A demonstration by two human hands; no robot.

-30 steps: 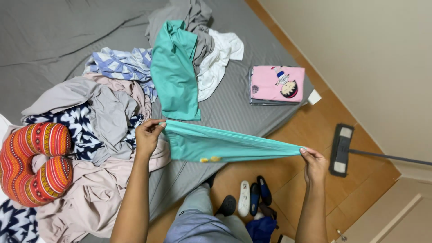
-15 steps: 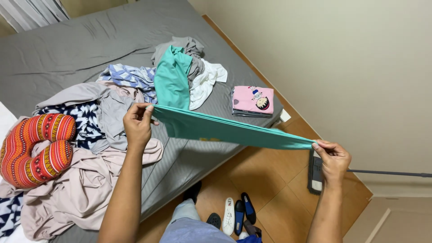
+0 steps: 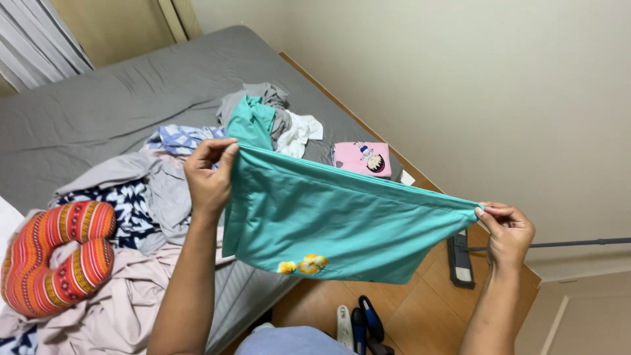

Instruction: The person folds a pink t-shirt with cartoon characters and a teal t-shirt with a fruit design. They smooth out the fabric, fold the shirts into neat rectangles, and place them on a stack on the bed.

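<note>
A teal garment [image 3: 342, 220] with a small yellow flower print near its lower edge hangs stretched between my two hands. My left hand [image 3: 209, 176] pinches its upper left corner above the bed. My right hand [image 3: 505, 230] pinches the upper right corner out over the wooden floor. The cloth hangs flat and taut along its top edge.
A grey bed [image 3: 125, 98] carries a heap of clothes: another teal piece [image 3: 251, 121], white, grey, blue-patterned and beige cloth. A folded pink printed item [image 3: 363, 159] lies near the bed's corner. A striped orange neck pillow [image 3: 56, 256] sits at left. A flat mop [image 3: 461, 258] and slippers [image 3: 358, 322] are on the floor.
Both hands have lifted the teal garment up off the bed and spread it wide, so its full face now hangs open. My view has tilted up toward the wall.
</note>
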